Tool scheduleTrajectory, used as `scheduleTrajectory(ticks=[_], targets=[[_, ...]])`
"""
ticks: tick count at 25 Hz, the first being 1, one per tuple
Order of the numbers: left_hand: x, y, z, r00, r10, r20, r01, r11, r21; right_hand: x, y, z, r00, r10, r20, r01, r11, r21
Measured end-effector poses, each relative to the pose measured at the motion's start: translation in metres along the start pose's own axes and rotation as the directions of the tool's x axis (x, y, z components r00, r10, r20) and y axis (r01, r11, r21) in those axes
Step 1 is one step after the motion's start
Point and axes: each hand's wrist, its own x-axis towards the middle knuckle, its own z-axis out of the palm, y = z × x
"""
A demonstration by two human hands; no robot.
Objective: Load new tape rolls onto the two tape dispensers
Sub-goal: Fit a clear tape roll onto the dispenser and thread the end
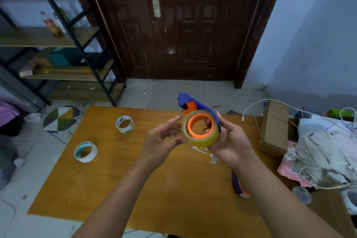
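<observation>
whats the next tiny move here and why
Likely pick the tape's free end loose with the left hand and draw it toward the top of the dispenser. The tape roll already sits around the orange hub, the right hand grips the dispenser, and no threaded tape shows.

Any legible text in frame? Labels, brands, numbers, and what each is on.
None can be read.
Far tape roll: green print on the core, blurred.
Near tape roll: green print inside the core, blurred.
Bottle on the shelf: red label, blurred.
Shelf box: red marks, too small.
Dispenser: no print seen.
</observation>
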Motion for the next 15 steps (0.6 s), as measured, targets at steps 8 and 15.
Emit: scheduleTrajectory(ticks=[8,15], targets=[[-0.001,-0.002,0.005,0.992,0.071,-0.101,-0.069,0.997,0.021,-0.001,0.001,0.0,0.999,0.02,0.044,-0.026,0.988,0.149],[-0.004,-0.009,-0.005,0.97,0.202,-0.136,-0.177,0.968,0.178,-0.003,-0.005,0.006,0.997,-0.058,0.044,0.054,0.995,0.082]])
